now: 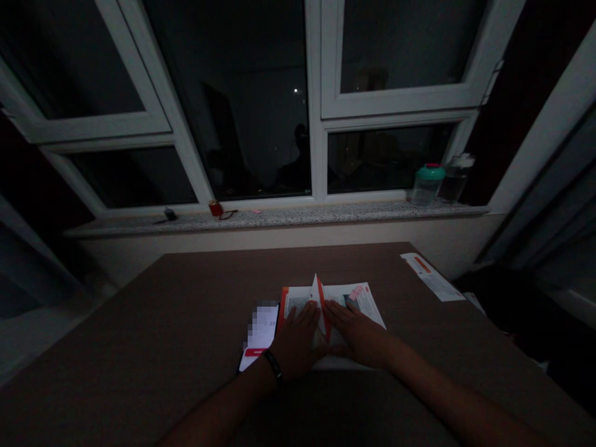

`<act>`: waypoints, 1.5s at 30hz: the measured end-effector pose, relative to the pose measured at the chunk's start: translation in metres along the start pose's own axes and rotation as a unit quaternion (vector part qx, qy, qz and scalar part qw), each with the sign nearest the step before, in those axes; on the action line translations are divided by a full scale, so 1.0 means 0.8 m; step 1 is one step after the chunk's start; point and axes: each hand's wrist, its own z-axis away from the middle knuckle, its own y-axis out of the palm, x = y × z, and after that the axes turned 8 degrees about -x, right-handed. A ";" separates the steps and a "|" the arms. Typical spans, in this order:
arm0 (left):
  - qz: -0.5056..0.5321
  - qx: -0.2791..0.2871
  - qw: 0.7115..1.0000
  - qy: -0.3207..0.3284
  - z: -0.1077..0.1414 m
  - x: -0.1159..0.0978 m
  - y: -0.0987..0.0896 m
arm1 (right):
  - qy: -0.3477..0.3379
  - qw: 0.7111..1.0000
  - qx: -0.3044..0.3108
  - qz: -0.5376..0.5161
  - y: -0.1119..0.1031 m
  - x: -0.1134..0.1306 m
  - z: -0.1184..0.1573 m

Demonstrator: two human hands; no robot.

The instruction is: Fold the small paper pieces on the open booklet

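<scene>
Brown tabletop beneath an open book; left hand and right hand lie flat, open and empty on its pages

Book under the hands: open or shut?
Open: the book lies spread, printed pages showing, one page standing up at the middle, with the left hand and right hand flat on it.
</scene>
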 end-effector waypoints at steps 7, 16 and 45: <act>-0.020 -0.041 0.999 -0.012 -0.009 -0.001 0.002 | -0.016 0.999 -0.050 -0.006 -0.006 -0.009 -0.010; 0.063 -0.074 0.995 -0.015 -0.029 0.019 0.001 | -0.033 0.984 -0.149 -0.092 0.004 -0.022 -0.033; 0.057 -0.089 0.994 -0.017 -0.011 0.009 -0.010 | -0.038 0.991 -0.115 -0.052 -0.004 -0.015 -0.022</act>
